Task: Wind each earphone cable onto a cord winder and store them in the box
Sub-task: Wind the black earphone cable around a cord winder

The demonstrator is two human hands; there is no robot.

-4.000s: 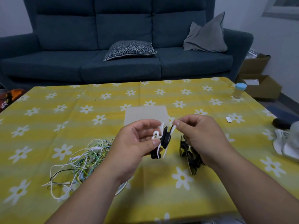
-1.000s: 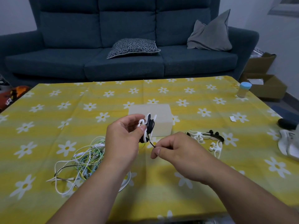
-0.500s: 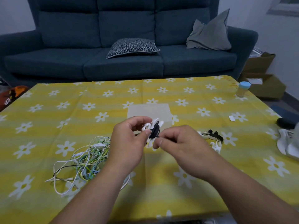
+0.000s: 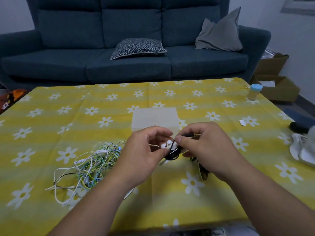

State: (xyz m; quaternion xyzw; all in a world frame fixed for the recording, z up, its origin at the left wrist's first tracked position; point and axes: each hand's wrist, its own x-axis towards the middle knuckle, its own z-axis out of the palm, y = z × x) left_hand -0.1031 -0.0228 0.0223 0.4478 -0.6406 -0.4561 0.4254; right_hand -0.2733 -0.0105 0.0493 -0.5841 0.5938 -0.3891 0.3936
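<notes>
My left hand [image 4: 144, 150] grips a white cord winder [image 4: 166, 144] wrapped with a black earphone cable [image 4: 173, 155], above the table's middle. My right hand [image 4: 204, 143] pinches the loose end of that cable, whose jack plug [image 4: 193, 134] sticks out to the right between the fingers. A translucent box [image 4: 155, 119] stands just beyond both hands. A tangle of white, green and black earphone cables [image 4: 90, 166] lies to the left of my left wrist. Spare winders [image 4: 203, 171] lie mostly hidden under my right hand.
The table wears a yellow daisy-print cloth [image 4: 68, 116]. A blue-lidded jar [image 4: 254, 91] stands at the far right corner. White and dark items [image 4: 301, 150] lie at the right edge. A dark blue sofa [image 4: 129, 48] runs behind the table, with cardboard boxes [image 4: 276, 82] at right.
My right hand rose from low near the table to the winder and now pinches the cable end with the plug pointing right. More black cable sits on the winder.
</notes>
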